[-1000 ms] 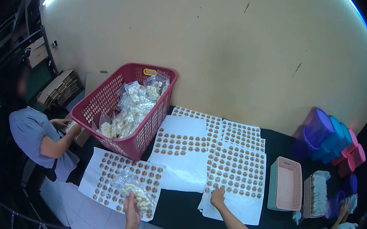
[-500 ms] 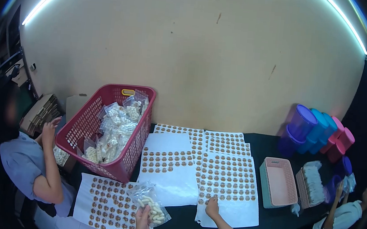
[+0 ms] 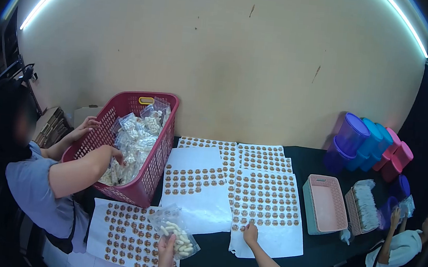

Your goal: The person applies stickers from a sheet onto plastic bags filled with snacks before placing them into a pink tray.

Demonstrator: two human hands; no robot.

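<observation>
My left hand [image 3: 165, 255] is closed on the lower edge of a clear plastic bag [image 3: 181, 239] of pale, capsule-shaped pieces. The bag is tilted above a white sheet [image 3: 127, 236] printed with rows of round brown stickers. My right hand [image 3: 250, 233] is closed, its fingertips pinched together at the lowest row of stickers on another sticker sheet [image 3: 275, 245]. Whatever is between those fingertips is hidden. Between the two hands lies a partly used sticker sheet [image 3: 201, 209], with more sticker sheets [image 3: 264, 149] behind it.
A maroon laundry basket [image 3: 138, 197] full of similar bags stands at left, with a co-worker [image 3: 43, 189] reaching in. At right are a pink basket [image 3: 327, 219], a basket of white packets [image 3: 366, 215] and stacked purple, blue and pink containers [image 3: 352, 132]. Another person [image 3: 398, 249] works far right.
The co-worker at left has leaned over and put a hand into the maroon basket; the other hand is at its rim. My hands have stayed nearly in place while the view shifted slightly.
</observation>
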